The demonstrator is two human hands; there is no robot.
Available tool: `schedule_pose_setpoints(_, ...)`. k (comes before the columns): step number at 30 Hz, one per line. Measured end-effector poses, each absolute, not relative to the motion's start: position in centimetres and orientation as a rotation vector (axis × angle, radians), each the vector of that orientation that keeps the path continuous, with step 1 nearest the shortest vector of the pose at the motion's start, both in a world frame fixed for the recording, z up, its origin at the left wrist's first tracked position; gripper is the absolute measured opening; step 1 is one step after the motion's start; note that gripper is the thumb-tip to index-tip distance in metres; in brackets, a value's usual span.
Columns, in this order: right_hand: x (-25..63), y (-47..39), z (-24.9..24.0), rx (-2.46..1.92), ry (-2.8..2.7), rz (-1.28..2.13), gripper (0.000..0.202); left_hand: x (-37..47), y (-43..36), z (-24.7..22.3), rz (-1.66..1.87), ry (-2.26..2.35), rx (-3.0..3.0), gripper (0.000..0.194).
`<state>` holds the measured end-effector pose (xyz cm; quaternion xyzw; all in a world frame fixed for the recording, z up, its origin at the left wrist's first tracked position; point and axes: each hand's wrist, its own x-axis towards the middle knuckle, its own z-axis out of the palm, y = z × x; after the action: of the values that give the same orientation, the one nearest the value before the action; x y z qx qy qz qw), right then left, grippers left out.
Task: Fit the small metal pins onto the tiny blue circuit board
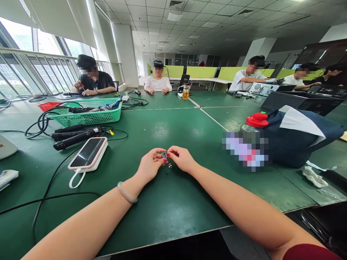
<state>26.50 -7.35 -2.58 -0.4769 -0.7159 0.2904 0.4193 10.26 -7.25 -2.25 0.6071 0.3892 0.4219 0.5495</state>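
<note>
My left hand [149, 164], with a pale bangle at its wrist, pinches a small dark circuit board [164, 155] between thumb and fingers. Close against the board's right side is my right hand [181, 159], its thumb and index finger pressed together. Whatever lies between those right fingertips is too small to make out. Just below the fingertips, a few tiny light-coloured parts [170, 166] lie on the green table [162, 209].
To the left are a phone [89, 153] with a white cable, black hand-held tools [77, 137], cords and a green basket [89, 115]. A red-lidded bottle [256, 121] and a dark blue bag [292, 141] stand right. Several people sit around the table.
</note>
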Motion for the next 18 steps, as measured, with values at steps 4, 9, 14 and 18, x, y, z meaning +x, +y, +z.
schedule_pose_setpoints(4,26.52,-7.41,-2.5,-1.203,-1.791,0.732,0.02,10.13,-7.35,-2.09,0.998,0.95,1.515,0.029)
schedule_pose_setpoints(9,26.43,-7.47,-2.46,-1.17,-1.753,0.77,0.022,10.11,-7.6,-1.75,1.003,1.013,1.623,0.029)
schedule_pose_setpoints(14,26.32,-7.47,-2.57,-1.136,-1.715,0.81,0.023,10.01,-7.65,-1.75,1.008,1.065,1.702,0.029)
schedule_pose_setpoints(18,26.24,-7.51,-2.7,-1.158,-1.692,0.785,0.022,9.99,-7.63,-1.69,1.002,1.083,1.72,0.028)
